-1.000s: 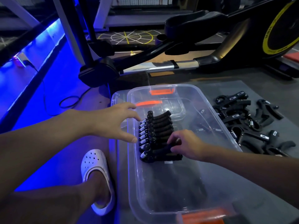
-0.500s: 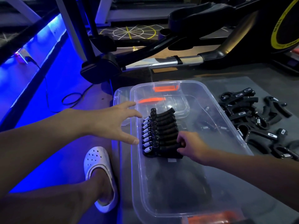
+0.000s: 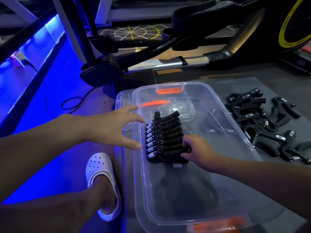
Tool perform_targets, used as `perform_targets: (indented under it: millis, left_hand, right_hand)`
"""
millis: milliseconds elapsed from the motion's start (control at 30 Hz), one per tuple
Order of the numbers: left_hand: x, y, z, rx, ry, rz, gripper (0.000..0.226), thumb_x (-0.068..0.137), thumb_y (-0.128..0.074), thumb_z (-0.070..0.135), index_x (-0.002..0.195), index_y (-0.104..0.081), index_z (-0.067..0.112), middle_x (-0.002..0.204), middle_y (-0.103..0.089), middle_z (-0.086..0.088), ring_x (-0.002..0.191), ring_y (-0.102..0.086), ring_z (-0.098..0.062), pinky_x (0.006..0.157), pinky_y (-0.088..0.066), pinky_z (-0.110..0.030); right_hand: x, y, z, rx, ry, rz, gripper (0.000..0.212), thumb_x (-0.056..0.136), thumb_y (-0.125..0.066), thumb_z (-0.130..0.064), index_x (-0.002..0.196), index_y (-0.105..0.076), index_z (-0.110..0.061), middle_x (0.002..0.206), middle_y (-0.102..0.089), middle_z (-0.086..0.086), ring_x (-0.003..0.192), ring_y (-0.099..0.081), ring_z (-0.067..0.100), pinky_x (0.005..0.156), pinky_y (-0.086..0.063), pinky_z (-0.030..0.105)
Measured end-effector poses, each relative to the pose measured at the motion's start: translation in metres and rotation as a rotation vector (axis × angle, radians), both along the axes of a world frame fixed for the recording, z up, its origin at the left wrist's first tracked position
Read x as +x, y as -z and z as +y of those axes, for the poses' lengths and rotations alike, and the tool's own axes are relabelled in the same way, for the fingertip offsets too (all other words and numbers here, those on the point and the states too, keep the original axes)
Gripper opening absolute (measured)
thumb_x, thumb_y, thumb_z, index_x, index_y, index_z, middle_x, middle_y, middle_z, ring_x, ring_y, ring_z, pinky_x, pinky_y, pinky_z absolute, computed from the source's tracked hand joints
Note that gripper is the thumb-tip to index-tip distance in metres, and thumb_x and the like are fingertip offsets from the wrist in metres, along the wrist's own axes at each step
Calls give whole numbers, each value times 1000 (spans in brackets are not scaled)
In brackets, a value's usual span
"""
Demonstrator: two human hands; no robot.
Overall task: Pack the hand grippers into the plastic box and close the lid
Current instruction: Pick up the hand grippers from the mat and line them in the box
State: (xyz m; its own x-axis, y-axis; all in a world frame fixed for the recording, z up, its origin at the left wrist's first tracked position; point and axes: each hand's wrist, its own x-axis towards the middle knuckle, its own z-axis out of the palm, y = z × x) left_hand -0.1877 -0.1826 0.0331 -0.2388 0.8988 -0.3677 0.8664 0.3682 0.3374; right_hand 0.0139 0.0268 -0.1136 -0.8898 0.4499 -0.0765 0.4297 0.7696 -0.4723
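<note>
A clear plastic box (image 3: 242, 132) with orange latches lies on the floor mat. Inside it, several black hand grippers (image 3: 165, 137) with silver springs stand packed in a row. My right hand (image 3: 196, 149) is inside the box, its fingertips curled against the handles of the nearest gripper in the row. My left hand (image 3: 116, 126) hovers open over the box's left rim, fingers spread, just left of the springs. A pile of loose hand grippers (image 3: 267, 125) lies on the mat right of the box. The lid (image 3: 122, 99) seems to lie under the box's far left corner.
My foot in a white clog (image 3: 102, 179) rests left of the box. An exercise machine's black and silver frame (image 3: 168, 63) stands just behind the box. A cable (image 3: 72, 102) loops on the blue-lit floor at left.
My right hand has shifted slightly along the row's near end, still at the nearest gripper's handles. My left hand stays open over the left rim. The camera moved a little.
</note>
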Motion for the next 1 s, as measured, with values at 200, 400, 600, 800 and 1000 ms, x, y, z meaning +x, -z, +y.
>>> perform_targets:
  millis: [200, 400, 600, 800, 1000]
  left_hand:
    - [-1, 1, 0, -6, -2, 7, 86, 66, -65, 71, 141, -30, 47, 155, 10, 27, 143, -19, -7, 99, -24, -18]
    - [0, 0, -1, -11, -6, -3, 86, 64, -64, 72, 140, -30, 49, 155, 11, 29, 142, -24, -6, 97, -25, -18]
    - [0, -1, -4, -14, 2, -4, 88, 66, -63, 71, 143, -28, 46, 155, 10, 29, 142, -18, -3, 99, -21, -16]
    - [-3, 2, -5, -22, 18, 36, 115, 59, -55, 80, 153, -8, 34, 157, 12, 24, 137, 0, 11, 104, -10, -12]
    - [-5, 4, -5, -20, 24, 46, 118, 56, -52, 84, 153, -5, 35, 157, 13, 26, 132, 4, 16, 104, -8, -12]
  right_hand:
    - [1, 2, 1, 26, -18, 29, 38, 68, -75, -19, 67, -38, -25, 75, -48, -7, 67, -45, 14, 55, -31, 26]
    - [3, 2, 0, 78, -39, 32, 30, 70, -74, -23, 74, -45, -19, 76, -46, -9, 68, -47, 16, 60, -42, 34]
    - [3, 0, -1, 100, -24, 4, 32, 69, -74, -27, 73, -42, -24, 79, -49, -8, 72, -49, 18, 65, -47, 41]
    - [5, 1, -1, 127, -31, -13, 34, 72, -73, -32, 76, -41, -25, 81, -49, -8, 73, -50, 17, 65, -47, 40]
    - [4, -3, -1, 130, -54, -26, 34, 73, -73, -32, 75, -40, -23, 83, -50, -7, 73, -50, 18, 65, -47, 40]
